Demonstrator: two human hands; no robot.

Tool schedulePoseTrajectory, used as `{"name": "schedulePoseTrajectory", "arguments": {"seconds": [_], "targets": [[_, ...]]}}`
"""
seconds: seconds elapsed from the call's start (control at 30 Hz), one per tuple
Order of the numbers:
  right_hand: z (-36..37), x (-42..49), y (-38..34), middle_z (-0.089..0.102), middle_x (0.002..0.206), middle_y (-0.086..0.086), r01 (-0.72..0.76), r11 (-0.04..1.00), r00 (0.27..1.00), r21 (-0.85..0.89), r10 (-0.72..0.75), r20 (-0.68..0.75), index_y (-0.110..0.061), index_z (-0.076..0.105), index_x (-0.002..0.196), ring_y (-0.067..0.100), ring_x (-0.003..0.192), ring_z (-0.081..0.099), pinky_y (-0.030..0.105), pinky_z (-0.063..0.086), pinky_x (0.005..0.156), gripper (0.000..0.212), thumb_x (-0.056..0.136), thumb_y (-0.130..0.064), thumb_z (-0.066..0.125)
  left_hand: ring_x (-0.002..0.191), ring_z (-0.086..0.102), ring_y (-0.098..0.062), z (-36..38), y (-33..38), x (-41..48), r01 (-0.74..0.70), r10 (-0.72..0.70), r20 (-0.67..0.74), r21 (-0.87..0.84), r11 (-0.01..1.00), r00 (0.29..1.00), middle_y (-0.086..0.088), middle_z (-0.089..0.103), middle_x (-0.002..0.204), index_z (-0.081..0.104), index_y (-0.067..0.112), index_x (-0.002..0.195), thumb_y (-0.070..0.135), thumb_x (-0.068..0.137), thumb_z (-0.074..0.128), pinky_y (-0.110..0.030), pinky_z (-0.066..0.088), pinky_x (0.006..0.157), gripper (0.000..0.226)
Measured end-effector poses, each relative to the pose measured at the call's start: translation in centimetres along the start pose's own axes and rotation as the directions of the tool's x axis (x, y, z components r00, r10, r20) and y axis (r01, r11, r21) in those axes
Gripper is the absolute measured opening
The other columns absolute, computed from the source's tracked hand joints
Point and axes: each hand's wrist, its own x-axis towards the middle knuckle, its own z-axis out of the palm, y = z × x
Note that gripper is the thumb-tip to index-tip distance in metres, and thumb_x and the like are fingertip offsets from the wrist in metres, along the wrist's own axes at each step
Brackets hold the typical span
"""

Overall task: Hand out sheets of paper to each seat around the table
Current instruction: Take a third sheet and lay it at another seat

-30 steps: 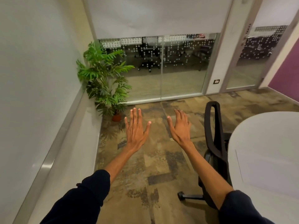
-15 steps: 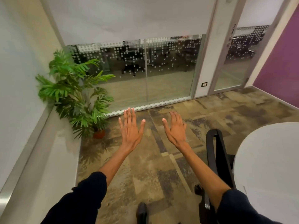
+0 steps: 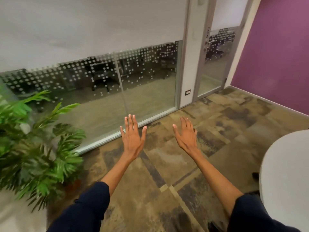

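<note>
My left hand (image 3: 133, 137) and my right hand (image 3: 185, 134) are stretched out in front of me over the carpet, backs up, fingers spread, and neither holds anything. The rounded end of the white table (image 3: 284, 178) fills the right edge of the view. No sheet of paper shows on the visible part of the table. A dark piece of a chair (image 3: 255, 175) peeks out along the table's left rim, the rest hidden.
A green potted plant (image 3: 38, 148) stands at the left by a low white ledge. A glass partition with dotted film (image 3: 117, 84) and a glass door (image 3: 214, 64) lie ahead. A purple wall (image 3: 275, 56) closes the right. Patterned carpet (image 3: 167, 164) lies between.
The view has swung to the right: the plant slid to the left edge, the black chair dropped almost out of sight, and the purple wall grew. Both hands stayed spread and empty.
</note>
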Motion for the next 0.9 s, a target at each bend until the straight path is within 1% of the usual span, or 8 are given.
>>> {"name": "schedulePoseTrajectory", "arguments": {"seconds": [0.13, 0.27, 0.47, 0.63, 0.7, 0.8, 0.9], "targets": [[0.9, 6.4, 2.3, 0.024, 0.160, 0.000, -0.065, 0.998, 0.997, -0.006, 0.064, -0.043, -0.024, 0.024, 0.153, 0.019, 0.148, 0.020, 0.062, 0.018, 0.115, 0.066, 0.098, -0.060, 0.027, 0.152, -0.010, -0.018, 4.2, 2.0, 7.3, -0.069, 0.070, 0.039, -0.028, 0.997, 0.997, -0.003, -0.005, 0.165, 0.000, 0.017, 0.157, 0.056, 0.100, 0.021, -0.052, 0.006, 0.123, 0.071], [1.3, 12.6, 6.6, 0.023, 0.161, -0.001, -0.134, 0.991, 0.987, -0.019, 0.132, -0.090, -0.024, 0.023, 0.154, 0.019, 0.149, 0.019, 0.062, 0.016, 0.115, 0.066, 0.098, -0.060, 0.027, 0.152, -0.012, -0.017, 9.8, 5.9, 14.1, -0.160, 0.165, 0.075, -0.071, 0.985, 0.983, -0.004, -0.005, 0.165, 0.004, 0.016, 0.157, 0.057, 0.099, 0.015, -0.052, 0.002, 0.123, 0.072], [-0.9, 22.9, 16.2, 0.026, 0.160, 0.001, -0.257, 0.965, 0.953, -0.041, 0.247, -0.176, -0.020, 0.027, 0.152, 0.021, 0.148, 0.021, 0.060, 0.022, 0.115, 0.066, 0.098, -0.059, 0.028, 0.151, -0.013, -0.016, 19.4, 14.7, 24.5, -0.284, 0.300, 0.130, -0.132, 0.950, 0.945, -0.004, -0.005, 0.165, 0.005, 0.014, 0.157, 0.059, 0.097, 0.010, -0.049, 0.001, 0.124, 0.075], [-5.3, 30.9, 23.9, 0.030, 0.158, 0.002, -0.360, 0.931, 0.905, -0.067, 0.331, -0.267, -0.020, 0.032, 0.149, 0.023, 0.144, 0.028, 0.056, 0.029, 0.113, 0.065, 0.098, -0.059, 0.029, 0.150, -0.016, -0.017, 26.4, 24.2, 33.3, -0.366, 0.396, 0.168, -0.184, 0.912, 0.903, -0.005, -0.007, 0.164, 0.004, 0.014, 0.157, 0.063, 0.095, 0.005, -0.050, 0.000, 0.124, 0.079], [-7.4, 32.8, 27.1, 0.031, 0.157, 0.001, -0.410, 0.909, 0.876, -0.073, 0.370, -0.309, -0.020, 0.034, 0.149, 0.022, 0.144, 0.029, 0.054, 0.030, 0.112, 0.064, 0.098, -0.058, 0.029, 0.151, -0.014, -0.017, 28.9, 28.4, 35.6, -0.410, 0.449, 0.179, -0.218, 0.886, 0.875, -0.005, -0.006, 0.164, 0.004, 0.014, 0.157, 0.062, 0.096, 0.006, -0.049, 0.000, 0.124, 0.078], [-10.9, 34.8, 32.0, 0.032, 0.157, 0.001, -0.479, 0.874, 0.828, -0.082, 0.418, -0.373, -0.021, 0.033, 0.149, 0.022, 0.144, 0.029, 0.052, 0.030, 0.112, 0.063, 0.098, -0.058, 0.029, 0.152, -0.011, -0.019, 32.8, 35.2, 37.8, -0.498, 0.545, 0.203, -0.242, 0.833, 0.813, -0.006, -0.003, 0.164, 0.005, 0.013, 0.156, 0.061, 0.096, 0.008, -0.050, 0.002, 0.124, 0.077], [-14.4, 35.7, 36.8, 0.034, 0.155, 0.001, -0.570, 0.819, 0.751, -0.069, 0.485, -0.448, -0.021, 0.035, 0.148, 0.022, 0.142, 0.032, 0.050, 0.031, 0.111, 0.062, 0.098, -0.058, 0.030, 0.152, -0.009, -0.019, 36.9, 42.6, 39.1, -0.554, 0.627, 0.241, -0.310, 0.773, 0.740, -0.006, -0.002, 0.165, 0.005, 0.012, 0.156, 0.059, 0.096, 0.011, -0.049, 0.004, 0.124, 0.077]]}}
